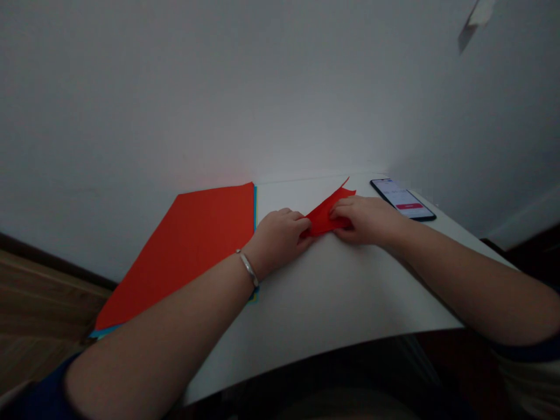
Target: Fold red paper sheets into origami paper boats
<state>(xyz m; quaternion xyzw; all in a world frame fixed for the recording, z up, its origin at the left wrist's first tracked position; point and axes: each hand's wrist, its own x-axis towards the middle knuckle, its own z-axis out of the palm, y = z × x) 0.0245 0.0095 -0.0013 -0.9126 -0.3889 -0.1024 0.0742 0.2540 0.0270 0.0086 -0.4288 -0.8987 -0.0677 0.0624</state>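
Red folded paper (321, 218) sits left of the phone (405, 200), the left hand (284, 236) and right hand (364, 219) both pinching it; uneven pressure (a thin point sticks up at its phone-side end) could probably skew the folds.

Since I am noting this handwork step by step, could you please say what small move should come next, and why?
Perhaps the right hand should press flat the far end of the small piece of bright red paper: a thin sliver juts out there beyond that hand, while the left hand holds the other end.
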